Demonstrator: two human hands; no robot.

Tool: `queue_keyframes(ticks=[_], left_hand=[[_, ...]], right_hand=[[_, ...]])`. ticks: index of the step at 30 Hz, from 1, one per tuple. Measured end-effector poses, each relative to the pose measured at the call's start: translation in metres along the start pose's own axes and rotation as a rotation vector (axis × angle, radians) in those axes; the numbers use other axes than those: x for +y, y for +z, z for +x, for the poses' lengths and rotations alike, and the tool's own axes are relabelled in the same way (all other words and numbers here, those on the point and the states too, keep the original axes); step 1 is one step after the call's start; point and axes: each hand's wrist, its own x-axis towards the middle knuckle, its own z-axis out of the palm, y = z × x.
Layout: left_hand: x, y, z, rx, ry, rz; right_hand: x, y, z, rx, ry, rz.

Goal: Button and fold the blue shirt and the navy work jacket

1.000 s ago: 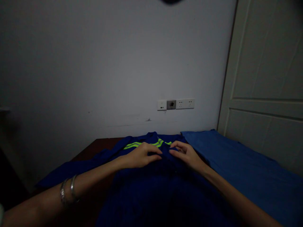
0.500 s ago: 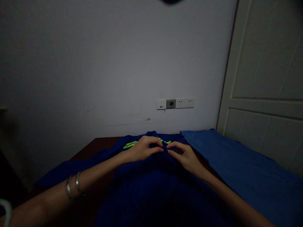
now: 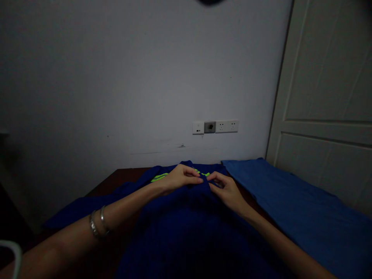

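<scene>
A dark blue garment (image 3: 174,224) with bright yellow-green stripes lies spread over a dark reddish table, one sleeve-like part reaching out to the left. My left hand (image 3: 181,177), with two silver bangles (image 3: 99,221) on its forearm, pinches the raised cloth between thumb and fingers. Close beside it, my right hand (image 3: 226,190) pinches the same cloth from the right. The fingertips of both hands are a small gap apart. Deep shadow hides the near part of the garment.
A lighter blue cloth (image 3: 299,205) lies flat on the right. Behind the table (image 3: 116,179) rises a pale wall with a row of sockets (image 3: 226,126). A panelled white door (image 3: 322,97) stands at the right. A white loop (image 3: 16,252) shows at the lower left.
My left hand and forearm have shifted slightly right and up along the cloth. My right hand has moved a little to the right. Both still pinch the garment.
</scene>
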Motion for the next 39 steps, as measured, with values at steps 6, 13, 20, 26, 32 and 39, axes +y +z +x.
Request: queue_keyframes(ticks=[6, 13, 20, 26, 32, 39], left_hand=[[-0.002, -0.001, -0.001, 0.048, -0.038, -0.045], [-0.007, -0.007, 0.003, 0.199, -0.148, -0.130], [-0.009, -0.001, 0.005, 0.308, -0.117, -0.080], [-0.001, 0.013, -0.003, 0.267, -0.110, -0.131], [0.001, 0.014, -0.006, 0.223, -0.073, -0.179], [-0.006, 0.014, -0.005, 0.244, -0.132, -0.341]], right_hand=[[0.003, -0.007, 0.000, 0.084, 0.027, -0.028], [-0.001, -0.023, -0.006, 0.224, 0.247, 0.165], [-0.021, -0.006, -0.010, 0.023, 0.274, 0.041], [-0.022, 0.000, -0.005, 0.005, 0.390, 0.155], [-0.018, -0.005, -0.005, -0.034, 0.532, 0.250], [-0.021, -0.007, -0.006, -0.127, 0.441, 0.103]])
